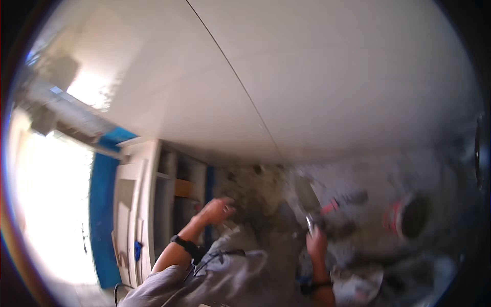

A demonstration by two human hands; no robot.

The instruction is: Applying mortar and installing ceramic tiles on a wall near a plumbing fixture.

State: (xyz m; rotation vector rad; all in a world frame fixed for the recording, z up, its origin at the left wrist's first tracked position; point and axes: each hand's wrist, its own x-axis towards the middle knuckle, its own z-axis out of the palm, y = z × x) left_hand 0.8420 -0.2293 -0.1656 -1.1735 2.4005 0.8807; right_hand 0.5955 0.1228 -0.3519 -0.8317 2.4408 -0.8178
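My right hand grips a trowel by its handle, at the right of centre. The trowel's broad greyish blade points up and away from me, toward the foot of the big pale panel. My left hand hangs free near the shelving unit, fingers loosely apart and somewhat blurred, with nothing visible in it. Just right of the trowel lies another tool with a red part and a dark end; blur hides its kind. Dark bands circle both my wrists.
A large pale panel with a thin dark seam spans the upper view. At left stands an open wooden shelving unit, beside a blue strip and a bright opening. A red bucket sits right on the stained, dirty floor.
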